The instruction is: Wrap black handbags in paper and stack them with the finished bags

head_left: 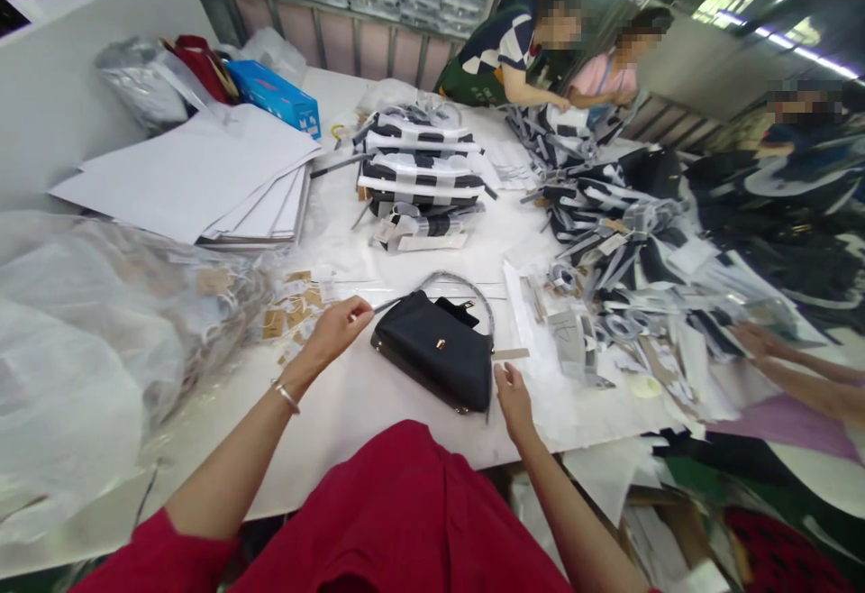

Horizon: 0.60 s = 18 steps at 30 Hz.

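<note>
A black handbag (432, 359) with a gold clasp lies tilted on the white table in front of me. Its wrapped handle (481, 291) arches up behind it, and a small black flap stands raised at the top. My left hand (343, 327), closed in a pinch, grips the end of a thin dark strap (388, 303) at the bag's left. Beside the bag's right end is my right hand (514, 402), its fingers slightly bent and apart, with nothing visible in them. A beige strip (512, 354) sticks out just above it.
Brown tags (292, 309) and plastic bags (74, 332) lie to the left, below white sheets (195, 169) and a blue box (274, 93). Wrapped handbags (423, 165) are stacked behind. Black straps and bags (635, 214) crowd the right, where co-workers stand; another person's hands (777, 350) reach in.
</note>
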Tool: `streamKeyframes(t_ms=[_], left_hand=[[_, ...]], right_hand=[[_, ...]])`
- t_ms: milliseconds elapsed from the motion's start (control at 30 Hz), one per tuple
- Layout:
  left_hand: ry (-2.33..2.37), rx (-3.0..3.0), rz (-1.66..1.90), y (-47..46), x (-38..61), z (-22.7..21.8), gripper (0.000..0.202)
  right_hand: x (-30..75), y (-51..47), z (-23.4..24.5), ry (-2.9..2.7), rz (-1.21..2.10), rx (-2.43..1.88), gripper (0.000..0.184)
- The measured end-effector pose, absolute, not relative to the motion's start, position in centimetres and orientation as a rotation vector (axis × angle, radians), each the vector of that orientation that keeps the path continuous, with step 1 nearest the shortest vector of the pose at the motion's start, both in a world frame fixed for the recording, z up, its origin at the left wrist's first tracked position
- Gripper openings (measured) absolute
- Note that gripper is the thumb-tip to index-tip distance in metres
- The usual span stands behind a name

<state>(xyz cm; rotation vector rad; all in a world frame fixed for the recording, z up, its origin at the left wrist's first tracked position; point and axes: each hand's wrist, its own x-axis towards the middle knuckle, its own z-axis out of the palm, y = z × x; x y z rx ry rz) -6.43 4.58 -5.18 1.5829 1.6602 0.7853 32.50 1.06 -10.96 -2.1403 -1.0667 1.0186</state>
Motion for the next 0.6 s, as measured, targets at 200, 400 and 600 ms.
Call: streamKeyframes(t_ms=[200,400,600], left_hand=[[1.580,1.691,0.573,7.1,-2.3,-7.9,0.056],[1.740,1.640,0.229,1.8,-0.3,-7.6,0.055],[1.885,2.073,0.240,-3.2,1.7,-6.1,0.059]], right_hand=[[29.8,-0.7,-9.3,-1.434,0.843,-1.849,0.067],[30.2,-0.8,-10.7,-1.810,0.582,-1.820,0.059],[29.3,-1.6,-8.9,-2.208,0.317,-1.657,0.053]])
